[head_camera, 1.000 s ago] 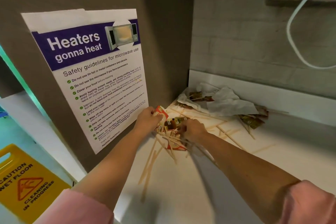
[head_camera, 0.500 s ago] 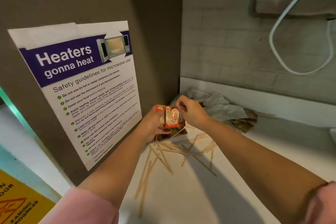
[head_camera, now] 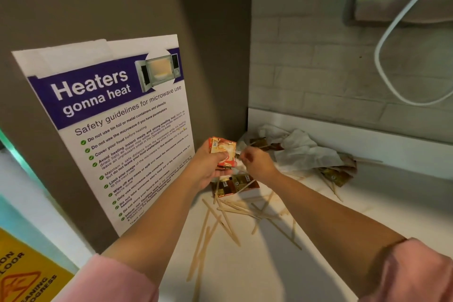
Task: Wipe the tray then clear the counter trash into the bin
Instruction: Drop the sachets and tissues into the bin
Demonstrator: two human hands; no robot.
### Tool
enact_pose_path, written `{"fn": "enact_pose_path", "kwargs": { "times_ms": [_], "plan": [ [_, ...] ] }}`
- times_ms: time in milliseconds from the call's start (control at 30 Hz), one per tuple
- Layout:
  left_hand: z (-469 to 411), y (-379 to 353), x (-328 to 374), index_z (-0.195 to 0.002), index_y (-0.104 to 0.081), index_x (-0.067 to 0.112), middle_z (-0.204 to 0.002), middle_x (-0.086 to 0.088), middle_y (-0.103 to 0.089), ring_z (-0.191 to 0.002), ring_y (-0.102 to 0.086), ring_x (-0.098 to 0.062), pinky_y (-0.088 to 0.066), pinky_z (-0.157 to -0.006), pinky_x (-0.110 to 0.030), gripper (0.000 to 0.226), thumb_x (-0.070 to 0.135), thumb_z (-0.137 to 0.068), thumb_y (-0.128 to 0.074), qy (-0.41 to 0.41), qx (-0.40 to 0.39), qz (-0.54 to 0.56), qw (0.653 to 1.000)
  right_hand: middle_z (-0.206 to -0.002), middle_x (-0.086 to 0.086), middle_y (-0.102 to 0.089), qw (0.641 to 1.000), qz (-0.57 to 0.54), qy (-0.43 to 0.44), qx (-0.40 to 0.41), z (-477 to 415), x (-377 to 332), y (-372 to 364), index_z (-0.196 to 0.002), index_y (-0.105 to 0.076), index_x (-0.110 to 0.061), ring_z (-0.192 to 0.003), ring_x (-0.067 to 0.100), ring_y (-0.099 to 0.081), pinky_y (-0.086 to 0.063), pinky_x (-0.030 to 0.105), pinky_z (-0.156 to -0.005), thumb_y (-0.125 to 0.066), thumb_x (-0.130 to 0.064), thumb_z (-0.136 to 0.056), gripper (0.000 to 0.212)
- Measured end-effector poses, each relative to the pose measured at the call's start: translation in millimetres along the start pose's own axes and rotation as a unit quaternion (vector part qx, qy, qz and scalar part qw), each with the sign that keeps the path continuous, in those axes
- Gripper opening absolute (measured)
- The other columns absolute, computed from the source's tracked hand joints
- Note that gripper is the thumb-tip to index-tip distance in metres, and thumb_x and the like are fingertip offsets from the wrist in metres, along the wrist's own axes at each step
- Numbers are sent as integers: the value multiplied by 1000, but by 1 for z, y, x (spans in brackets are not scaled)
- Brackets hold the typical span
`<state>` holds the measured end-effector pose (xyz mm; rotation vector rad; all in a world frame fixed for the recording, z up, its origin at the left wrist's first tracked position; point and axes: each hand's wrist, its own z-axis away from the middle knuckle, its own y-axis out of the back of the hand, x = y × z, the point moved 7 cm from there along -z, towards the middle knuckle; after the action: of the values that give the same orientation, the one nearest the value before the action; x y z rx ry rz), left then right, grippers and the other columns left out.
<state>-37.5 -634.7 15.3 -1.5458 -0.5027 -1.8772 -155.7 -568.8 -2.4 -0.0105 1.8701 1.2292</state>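
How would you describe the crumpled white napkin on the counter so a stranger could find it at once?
Start at the microwave safety poster on the brown panel and follow the white counter to its back corner by the tiled wall. There lies the crumpled napkin, among brown sachets. It alone is soft and white; the sachets are glossy, the wooden stirrers thin and stiff.
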Motion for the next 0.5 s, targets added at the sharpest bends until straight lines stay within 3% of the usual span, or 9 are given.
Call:
{"fn": "enact_pose_path", "kwargs": {
  "times_ms": [233,500],
  "plan": [
    [-13,6,-5,-128,-45,10,-111,-13,-62,-94,-66,-27,-55,-64,-29,35,3,-94,-50,0,3,-2,1000,-137,5,-45,971,185,29,-148,-6,9,-53,-130,-53,-19,-124,25,-44,-40,33,-102,-59,-25,-90,41],
    [-27,4,-6,-117,-47,15,-98,-8,-64,-87,-67,-23,-56,-68,-31,26,4,-94,-50,1,2,-3,1000,-130,8,-41,924,286,34,-249,-5,19,-63,-137,-45,-26,-120,30,-40,-40,39,-100,-64,-39,-84,58]
  ]
}}
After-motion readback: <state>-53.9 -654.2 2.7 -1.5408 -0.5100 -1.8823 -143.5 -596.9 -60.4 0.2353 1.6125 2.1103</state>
